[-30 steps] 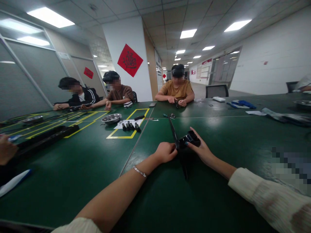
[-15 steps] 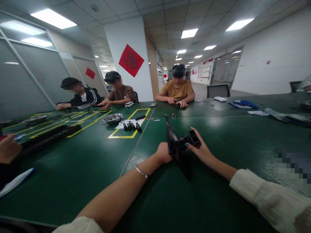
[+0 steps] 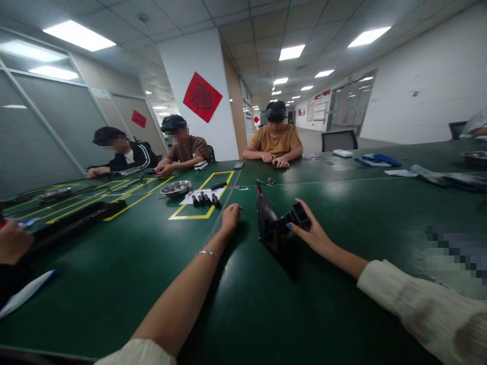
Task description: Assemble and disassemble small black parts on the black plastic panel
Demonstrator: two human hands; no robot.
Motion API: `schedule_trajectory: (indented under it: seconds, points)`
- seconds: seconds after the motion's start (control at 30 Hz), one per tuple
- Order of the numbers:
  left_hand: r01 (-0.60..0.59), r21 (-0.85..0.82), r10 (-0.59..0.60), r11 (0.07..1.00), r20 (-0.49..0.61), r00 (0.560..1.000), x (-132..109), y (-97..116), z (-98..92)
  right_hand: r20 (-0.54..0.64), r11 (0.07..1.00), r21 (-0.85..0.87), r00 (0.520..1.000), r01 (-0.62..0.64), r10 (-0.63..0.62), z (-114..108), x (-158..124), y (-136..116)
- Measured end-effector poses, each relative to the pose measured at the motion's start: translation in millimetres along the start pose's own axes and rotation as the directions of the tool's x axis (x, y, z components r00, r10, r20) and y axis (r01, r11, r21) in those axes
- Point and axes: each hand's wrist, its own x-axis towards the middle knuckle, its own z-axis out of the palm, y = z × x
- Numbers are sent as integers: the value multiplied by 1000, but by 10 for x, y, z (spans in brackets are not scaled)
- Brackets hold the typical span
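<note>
My right hand is closed around a ribbed black block on the black bracket, thumb on the near side. The bracket joins a thin, glossy black panel, tilted on edge over the green table. Apart from that panel, to its left, my left hand is over the table with fingers curled together; no object shows in it. Beyond this hand, several short black cylinders stand on a white paper. A dark-handled tool lies just behind them.
A metal bowl stands left of the paper. Pliers-like green-handled tools lie beyond the panel. At left are a long black tray and another person's hand. Three people sit across the table; blue cloth lies far right.
My left hand has let go of the panel's left edge and moved left and forward, toward the black cylinders. My right hand keeps its hold on the bracket.
</note>
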Motion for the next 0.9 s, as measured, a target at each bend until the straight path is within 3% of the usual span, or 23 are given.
schedule_trajectory:
  seconds: [0.1,0.2,0.4,0.63,0.9]
  points:
    - [25,-314,-67,949,-125,990,130,-75,-81,28,999,-26,999,19,-18,14,17,-12]
    - [44,-415,-128,909,-176,976,182,-90,-112,47,996,-76,998,44,-41,29,37,-36]
    - [100,-453,-187,886,-151,971,163,-25,-100,78,968,-225,992,111,-96,54,80,-53]
    - [108,-446,-199,888,-161,967,135,41,-91,98,950,-279,989,137,-114,67,106,-93]
    - [126,-402,-220,907,-198,955,116,137,-88,98,844,-522,991,124,-85,194,115,-188]
